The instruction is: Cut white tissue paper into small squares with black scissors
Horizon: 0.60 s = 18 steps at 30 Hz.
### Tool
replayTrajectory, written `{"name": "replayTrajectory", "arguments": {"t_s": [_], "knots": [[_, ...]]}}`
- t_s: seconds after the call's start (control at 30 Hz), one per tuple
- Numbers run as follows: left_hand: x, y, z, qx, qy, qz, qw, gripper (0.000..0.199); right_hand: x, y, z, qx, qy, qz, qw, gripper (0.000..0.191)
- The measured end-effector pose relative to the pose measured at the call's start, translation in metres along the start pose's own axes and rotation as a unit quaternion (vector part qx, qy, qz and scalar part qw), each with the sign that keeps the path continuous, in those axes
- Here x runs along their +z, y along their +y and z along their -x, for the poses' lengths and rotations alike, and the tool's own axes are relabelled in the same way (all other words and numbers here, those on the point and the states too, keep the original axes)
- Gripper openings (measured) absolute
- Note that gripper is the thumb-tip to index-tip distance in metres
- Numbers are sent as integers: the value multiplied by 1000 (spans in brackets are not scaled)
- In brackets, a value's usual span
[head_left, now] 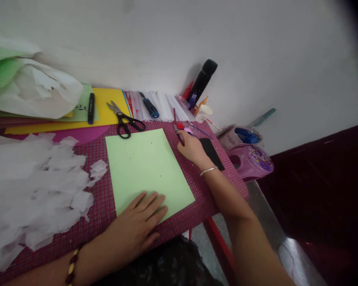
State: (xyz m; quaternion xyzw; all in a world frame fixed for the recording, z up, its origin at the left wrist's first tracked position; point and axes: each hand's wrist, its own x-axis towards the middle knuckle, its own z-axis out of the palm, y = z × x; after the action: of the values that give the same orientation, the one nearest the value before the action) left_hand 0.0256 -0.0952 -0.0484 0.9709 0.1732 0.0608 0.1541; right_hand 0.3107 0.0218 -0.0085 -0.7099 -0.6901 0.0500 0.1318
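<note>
A light green sheet of paper (147, 167) lies flat on the checked tablecloth. My left hand (137, 220) rests on its near edge, fingers stretched out and nothing held. Past the sheet's right side, my right hand (192, 147) reaches to a group of small items, its fingers closed on a dark slim thing that I cannot make out. Close to those fingertips are a thin red stick (174, 115) and a small red object (180, 126). Black-handled scissors (125, 121) lie open at the sheet's far left corner.
Torn white paper pieces (32, 190) cover the left side. Behind are a black marker (91, 108), a utility knife (149, 105), a black bottle (203, 81) and a white cup (204, 113). A black flat slab (211, 153) lies by my right wrist. A pink stool (252, 165) stands beyond the table edge.
</note>
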Motion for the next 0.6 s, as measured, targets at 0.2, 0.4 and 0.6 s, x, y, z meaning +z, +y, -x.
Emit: {"name": "replayTrajectory", "arguments": {"t_s": [0.2,0.4,0.6], "knots": [[-4,2,1,0,10,24,1000,47,12,6,13,35,-59,-321,945,30],[-7,5,1,-1,39,23,999,44,22,-1,16,36,-84,-518,850,22],[-1,8,5,-1,78,22,997,40,18,0,20,34,-168,-480,860,22]]}}
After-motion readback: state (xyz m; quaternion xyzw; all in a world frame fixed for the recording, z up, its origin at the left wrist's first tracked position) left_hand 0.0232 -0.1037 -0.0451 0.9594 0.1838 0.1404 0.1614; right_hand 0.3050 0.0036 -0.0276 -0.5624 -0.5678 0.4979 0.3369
